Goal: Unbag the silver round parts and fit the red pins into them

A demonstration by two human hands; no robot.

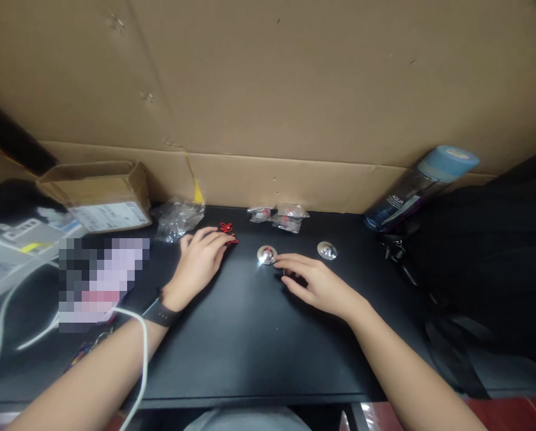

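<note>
My left hand (pixel 200 254) lies over the table with its fingers stretched out. Its fingertips are at a small knotted red cord (pixel 226 227), and part of the cord is hidden by them. My right hand (pixel 317 281) hovers low with thumb and fingers apart, and I see nothing clearly held in it. Its fingertips are beside a shiny silver domed disc (pixel 264 256), shaped like a small cymbal, which shows a patch of red in its middle; whether they touch it I cannot tell. Farther right lies a second such disc (pixel 327 250).
Several small clear packets (pixel 288 218) lie against the cardboard wall (pixel 294 182). A crumpled plastic bag (pixel 178 221) and a cardboard box (pixel 101 194) are at left. A white cable (pixel 142 353) crosses my left forearm. A blue-capped bottle (pixel 411 191) and black bag (pixel 487 269) stand right.
</note>
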